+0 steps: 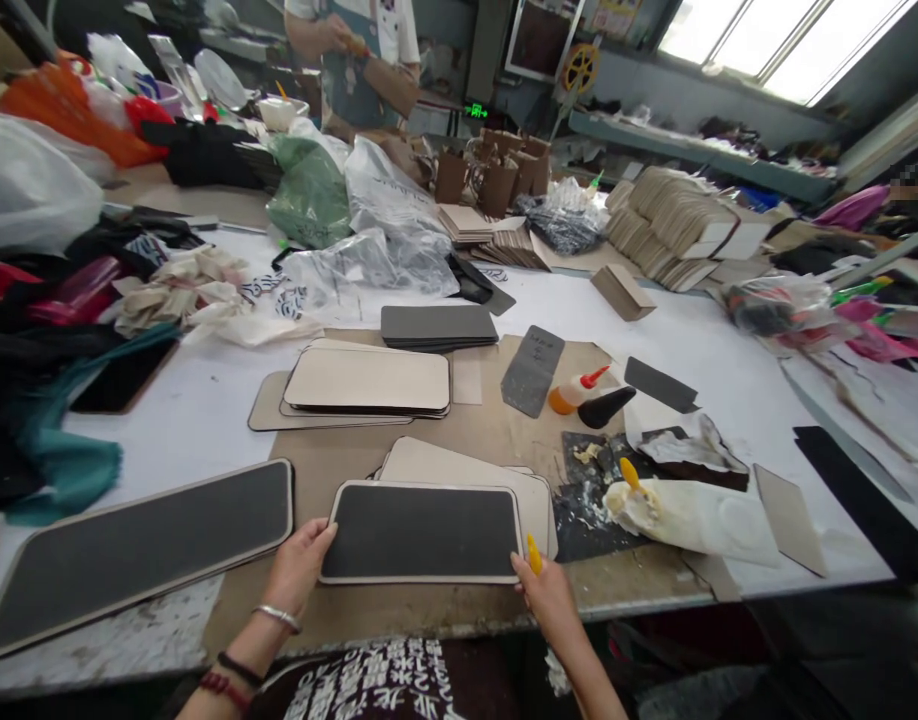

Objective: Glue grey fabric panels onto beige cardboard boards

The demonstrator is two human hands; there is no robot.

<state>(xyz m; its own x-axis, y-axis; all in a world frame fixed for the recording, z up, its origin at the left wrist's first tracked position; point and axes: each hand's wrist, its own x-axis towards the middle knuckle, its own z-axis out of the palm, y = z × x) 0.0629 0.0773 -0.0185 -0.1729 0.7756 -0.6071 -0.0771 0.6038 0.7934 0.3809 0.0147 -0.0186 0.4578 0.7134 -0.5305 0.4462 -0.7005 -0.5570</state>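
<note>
Both hands grip a flat rounded rectangular panel (429, 532), dark grey with a pale border, near the table's front edge. My left hand (303, 560) pinches its left edge. At the lower right corner, my right hand (543, 590) pinches the panel and also holds a small yellow tool (533, 553), mostly hidden by the fingers. Partly under the panel lie beige boards (444, 462) with rounded corners. To the left rests a stack of longer dark panels (151, 545) with pale borders. Behind is a pile of beige boards (369, 378).
A glue-smeared white container (699, 515) with a yellow-tipped tool (629, 473) lies right, beside an orange bottle (571, 395). Dark boards (438, 325) are stacked behind. Plastic bags (376, 260) and bundled boards (669, 225) line the back. A person (361, 60) stands beyond.
</note>
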